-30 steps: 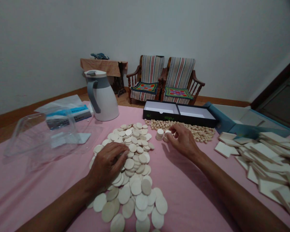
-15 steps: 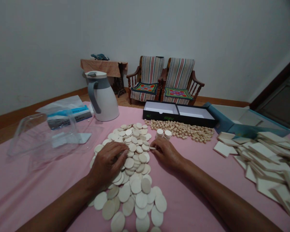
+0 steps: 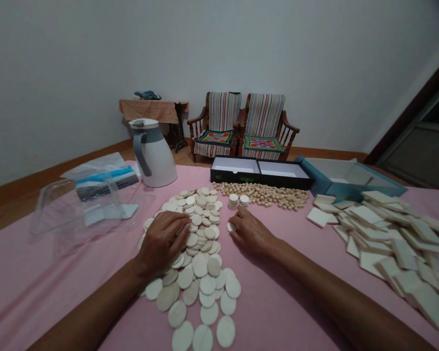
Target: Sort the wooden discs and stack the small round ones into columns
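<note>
A loose heap of pale round wooden discs (image 3: 200, 264) spreads down the middle of the pink cloth. Over its left side lies my left hand (image 3: 164, 238), fingers bent and thumb drawn in; whatever is under the fingertips is hidden. My right hand (image 3: 254, 232), just right of the heap, pinches one wooden disc (image 3: 231, 226) between thumb and fingers, its flat face partly toward me. Directly beyond that hand stand two short disc stacks, a left stack (image 3: 233, 201) and a right stack (image 3: 244, 200), the right one partly covered by my knuckles.
Small wooden beads (image 3: 267, 195) lie before a black two-part tray (image 3: 237, 176). Square wooden tiles (image 3: 391, 239) are heaped at right, near a blue box (image 3: 322, 183). A white jug (image 3: 159, 163), a clear plastic tray (image 3: 44, 209) and a blue-and-grey carton (image 3: 108, 183) stand left.
The disc in my right hand has turned from nearly edge-on to showing its face. That hand sits a little farther from the heap. My left hand stays on the discs; the view has shifted slightly.
</note>
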Demonstrator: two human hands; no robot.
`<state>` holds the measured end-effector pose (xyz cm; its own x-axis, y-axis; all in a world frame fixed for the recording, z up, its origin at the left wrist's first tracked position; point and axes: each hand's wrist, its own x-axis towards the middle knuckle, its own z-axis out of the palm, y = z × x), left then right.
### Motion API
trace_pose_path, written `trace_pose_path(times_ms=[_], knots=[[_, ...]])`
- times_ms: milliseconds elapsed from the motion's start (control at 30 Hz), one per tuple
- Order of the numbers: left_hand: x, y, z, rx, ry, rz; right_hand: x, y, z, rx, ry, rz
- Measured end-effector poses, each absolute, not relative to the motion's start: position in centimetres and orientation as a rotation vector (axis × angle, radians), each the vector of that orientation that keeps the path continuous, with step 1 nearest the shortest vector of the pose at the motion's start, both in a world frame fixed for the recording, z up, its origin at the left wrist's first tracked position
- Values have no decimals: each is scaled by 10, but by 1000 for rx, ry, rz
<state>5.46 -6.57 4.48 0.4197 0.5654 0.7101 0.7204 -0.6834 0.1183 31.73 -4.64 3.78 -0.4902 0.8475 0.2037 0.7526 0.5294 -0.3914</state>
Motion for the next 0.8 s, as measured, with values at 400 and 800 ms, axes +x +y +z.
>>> trace_pose_path(times_ms=[400,800], knots=[[97,-69,64,-2733,-982,-649,373,-16,36,-1804,-1990,56],[98,-66,46,-2681,-1145,-811,363,-26,39,-1769,-2020,152]])
